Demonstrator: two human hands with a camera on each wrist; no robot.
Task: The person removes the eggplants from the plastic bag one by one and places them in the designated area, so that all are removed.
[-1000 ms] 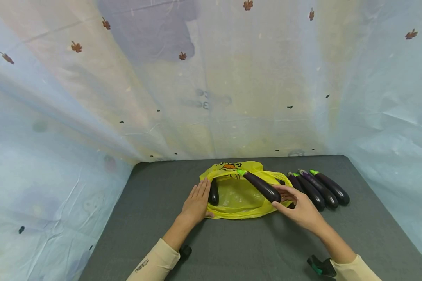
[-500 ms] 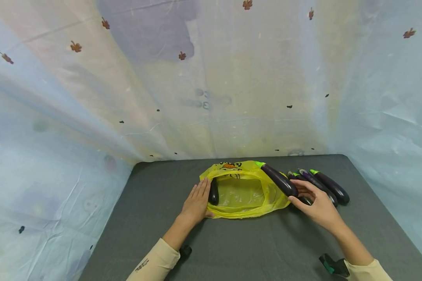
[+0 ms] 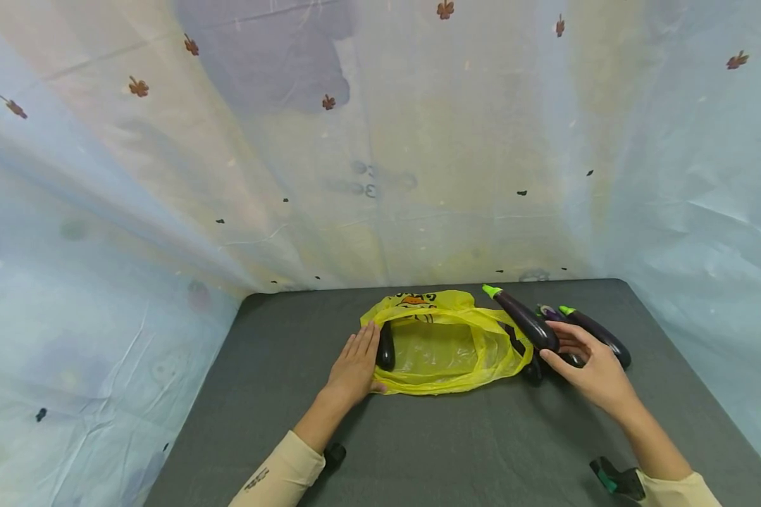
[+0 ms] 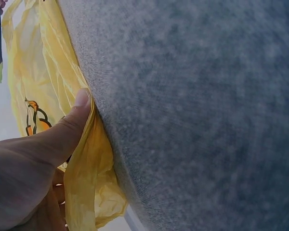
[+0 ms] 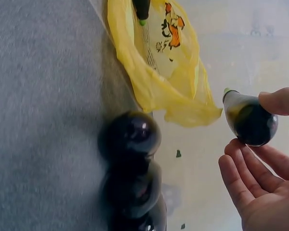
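A dark purple eggplant [image 3: 525, 320] with a bright green stem end is pinched at its blunt end between the thumb and fingers of my right hand [image 3: 590, 366]. It is raised and tilted just right of the yellow plastic bag [image 3: 507, 359], stem pointing up and away. My left hand [image 3: 351, 366] rests on the bag's left edge, its fingers straight and its thumb spread against the rim. In the left wrist view, the thumb [image 4: 70, 127] lies along the plastic. Inside the bag at the left shows another eggplant [image 3: 385, 348], partly hidden by the rim.
Several eggplants [image 3: 602, 338] lie side by side right of the bag, partly covered by my right hand. The grey table [image 3: 444, 451] ends at a printed curtain [image 3: 418, 232] behind and at the sides.
My right hand has moved right with the eggplant, from over the bag's opening to beside it, above the eggplants on the table. The left hand has stayed in place.
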